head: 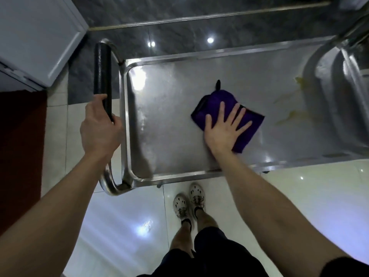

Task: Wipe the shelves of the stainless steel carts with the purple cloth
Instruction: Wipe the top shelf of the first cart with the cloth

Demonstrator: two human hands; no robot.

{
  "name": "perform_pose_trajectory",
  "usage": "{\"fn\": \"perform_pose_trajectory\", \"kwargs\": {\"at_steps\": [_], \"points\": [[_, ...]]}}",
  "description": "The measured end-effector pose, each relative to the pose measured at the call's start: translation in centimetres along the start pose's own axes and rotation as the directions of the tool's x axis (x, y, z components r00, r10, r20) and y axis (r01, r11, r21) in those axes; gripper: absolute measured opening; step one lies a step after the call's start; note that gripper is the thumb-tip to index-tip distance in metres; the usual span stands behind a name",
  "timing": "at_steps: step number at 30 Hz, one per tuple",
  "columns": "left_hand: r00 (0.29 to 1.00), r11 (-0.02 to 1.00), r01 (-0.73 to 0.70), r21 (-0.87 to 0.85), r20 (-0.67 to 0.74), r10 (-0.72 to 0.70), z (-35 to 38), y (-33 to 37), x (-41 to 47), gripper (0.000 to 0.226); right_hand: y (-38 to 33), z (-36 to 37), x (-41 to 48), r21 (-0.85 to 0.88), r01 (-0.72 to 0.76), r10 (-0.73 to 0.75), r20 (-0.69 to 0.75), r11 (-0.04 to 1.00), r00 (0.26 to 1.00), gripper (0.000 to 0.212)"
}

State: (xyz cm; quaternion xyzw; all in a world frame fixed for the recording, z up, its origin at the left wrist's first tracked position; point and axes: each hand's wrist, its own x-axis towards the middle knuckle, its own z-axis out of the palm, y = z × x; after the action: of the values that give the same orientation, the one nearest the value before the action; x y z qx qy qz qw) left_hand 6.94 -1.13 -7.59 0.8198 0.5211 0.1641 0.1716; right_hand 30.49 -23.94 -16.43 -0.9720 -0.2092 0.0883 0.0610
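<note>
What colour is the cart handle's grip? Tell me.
The grip is black; the head view shows it best.

Your right hand (223,129) presses flat, fingers spread, on the purple cloth (223,105) in the middle of the cart's top shelf (169,120). Your left hand (99,126) grips the black handle (102,76) at the cart's end. Yellowish smears (293,114) mark the shelf beyond the cloth.

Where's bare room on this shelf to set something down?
Bare: the left half of the shelf, between the handle-side rim and the purple cloth, and the far strip behind the cloth. Crowded: mid-shelf under the right hand, and the right end, with yellowish smears beside a curved steel object.
</note>
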Motion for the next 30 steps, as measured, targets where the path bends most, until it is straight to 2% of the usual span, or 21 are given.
{"fn": "perform_pose_trajectory", "kwargs": {"at_steps": [1,2,3,4,5,6,7,8,9,11,13,14,16,19,21,23,25,27,30], "points": [[1.000,1.000,-0.002,0.004,0.004,0.002,0.0,0.0,0.0,0.051,-2.0,0.8,-2.4,0.008,0.043,-0.043,0.010,0.999,0.999,0.075],[1.000,1.000,-0.006,0.002,0.009,0.006,0.0,0.0,0.0,0.051,-3.5,1.8,-4.9,0.014,0.189,-0.189,0.039,0.982,0.981,0.074],[1.000,1.000,-0.008,-0.003,0.012,0.008,0.0,0.0,0.0,0.051,-4.3,2.9,-7.3,0.017,0.401,-0.402,0.075,0.916,0.913,0.073],[1.000,1.000,-0.007,-0.008,0.014,0.007,-0.1,0.1,0.0,0.052,-4.1,3.6,-9.2,0.025,0.615,-0.613,0.125,0.788,0.780,0.072],[1.000,1.000,-0.002,-0.015,0.016,0.003,-0.1,0.0,0.0,0.052,-3.2,3.8,-10.0,0.045,0.776,-0.770,0.171,0.629,0.614,0.070],[1.000,1.000,0.002,-0.024,0.018,-0.002,-0.2,0.0,-0.1,0.052,-1.8,3.5,-9.7,0.073,0.874,-0.866,0.195,0.480,0.460,0.068],[1.000,0.999,0.004,-0.034,0.023,-0.003,-0.3,0.1,-0.1,0.052,-0.1,3.1,-8.7,0.079,0.920,-0.909,0.202,0.385,0.363,0.067],[1.000,0.999,0.002,-0.043,0.027,-0.001,-0.4,0.2,-0.2,0.051,1.9,2.5,-7.4,0.064,0.930,-0.915,0.213,0.362,0.341,0.067],[1.000,0.999,-0.001,-0.047,0.031,0.002,-0.4,0.4,-0.2,0.051,4.0,1.7,-5.9,0.037,0.917,-0.898,0.219,0.398,0.381,0.067],[0.999,0.999,0.004,-0.044,0.041,-0.002,-0.6,0.7,-0.3,0.051,8.5,-0.1,-3.1,-0.027,0.817,-0.798,0.198,0.575,0.569,0.069],[0.999,0.999,0.007,-0.036,0.045,-0.005,-0.6,1.0,-0.5,0.051,11.0,-1.5,-0.7,-0.058,0.589,-0.574,0.168,0.806,0.801,0.071],[0.999,0.999,0.005,-0.034,0.046,-0.003,-0.5,1.0,-0.5,0.051,11.0,-2.0,0.7,-0.056,0.450,-0.437,0.161,0.891,0.885,0.072],[0.999,0.999,-0.001,-0.037,0.042,0.003,-0.4,0.9,-0.5,0.051,8.9,-2.4,4.3,-0.036,0.222,-0.215,0.144,0.974,0.966,0.074],[1.000,0.999,-0.025,-0.037,0.016,0.025,-0.1,0.4,-0.5,0.052,3.2,-2.1,11.5,0.004,0.029,-0.029,0.109,1.000,0.994,0.081],[0.999,0.999,-0.045,-0.020,-0.008,0.045,0.3,0.1,-0.3,0.052,-1.3,-1.6,15.5,0.026,0.031,-0.033,0.099,0.999,0.995,0.083],[0.997,0.997,-0.073,-0.004,-0.032,0.073,0.6,-0.1,0.0,0.053,-6.3,-0.5,16.8,0.031,0.127,-0.130,0.104,0.991,0.986,0.083],[0.995,0.997,-0.080,0.015,-0.053,0.080,0.7,-0.1,0.3,0.053,-11.2,0.9,15.2,0.021,0.290,-0.291,0.113,0.957,0.950,0.081],[0.996,0.997,-0.070,0.021,-0.054,0.071,0.6,-0.1,0.3,0.052,-14.1,2.0,11.0,0.000,0.463,-0.459,0.141,0.886,0.877,0.079],[0.997,0.998,-0.063,0.019,-0.041,0.064,0.1,0.6,0.1,0.052,-13.7,3.4,3.5,0.012,0.621,-0.615,0.148,0.784,0.774,0.077]]}}
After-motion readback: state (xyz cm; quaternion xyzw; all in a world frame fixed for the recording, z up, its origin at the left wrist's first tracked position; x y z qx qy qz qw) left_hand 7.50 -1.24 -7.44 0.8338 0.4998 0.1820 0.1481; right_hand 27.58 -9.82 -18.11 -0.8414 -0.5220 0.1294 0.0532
